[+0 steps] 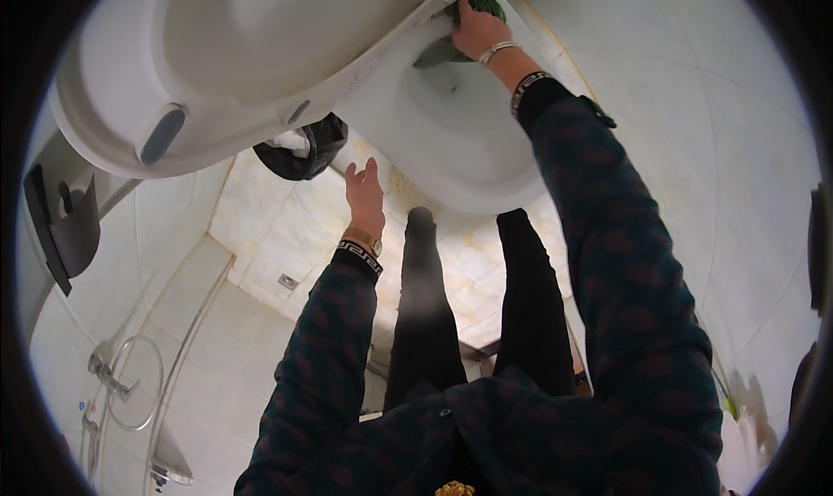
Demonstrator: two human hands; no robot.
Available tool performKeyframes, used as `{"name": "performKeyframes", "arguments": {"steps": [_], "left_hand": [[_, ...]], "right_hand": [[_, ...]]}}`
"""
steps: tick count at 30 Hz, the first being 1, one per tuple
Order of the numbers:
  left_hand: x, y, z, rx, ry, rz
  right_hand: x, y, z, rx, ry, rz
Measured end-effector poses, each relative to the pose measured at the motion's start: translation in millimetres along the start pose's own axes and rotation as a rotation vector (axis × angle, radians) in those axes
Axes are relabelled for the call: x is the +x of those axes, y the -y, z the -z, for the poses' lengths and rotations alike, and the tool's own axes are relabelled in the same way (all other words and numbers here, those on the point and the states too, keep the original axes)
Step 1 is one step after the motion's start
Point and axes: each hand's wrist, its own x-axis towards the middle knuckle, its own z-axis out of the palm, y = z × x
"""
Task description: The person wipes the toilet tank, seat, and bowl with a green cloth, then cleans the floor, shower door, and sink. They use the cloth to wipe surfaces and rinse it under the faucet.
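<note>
A white toilet bowl [486,170] stands in front of my legs, with its white seat and lid [104,114] raised at the upper left. At the far end of the bowl, by the hinge side, my right hand [482,32] is closed on a dark green cloth [488,3]. Part of the cloth hangs down inside the bowl, below the hand. My left hand [364,199] is off the bowl's left side with its fingers apart and nothing in them, nearest to the black-lined bin.
A black-lined waste bin [323,142] with white paper inside stands left of the bowl. On the left wall are a grey paper holder [74,227] and a metal tap with a ring-shaped hose [113,379]. Pale tiled wall rises close on the right. A floor drain [288,281] lies in the tiles.
</note>
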Motion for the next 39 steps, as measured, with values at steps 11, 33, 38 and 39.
{"name": "performKeyframes", "arguments": {"steps": [11, 33, 38, 39], "left_hand": [[2.6, 8.6, -5.5, -0.007, -0.001, -0.031], [3.6, 35.0, -6.7, 0.034, -0.028, -0.054], [-7.8, 21.9, -15.2, 0.157, -0.013, -0.138], [-10.8, 18.4, -17.7, 0.208, -0.005, -0.146]], "right_hand": [[-184.0, -149.6, 16.6, -0.317, 0.405, -0.394], [-250.3, -46.8, -115.4, -0.023, 0.538, 0.006], [-227.1, -56.3, -111.7, -0.174, 0.741, 0.168], [-213.0, -74.9, -101.7, -0.52, 0.859, 0.267]]}}
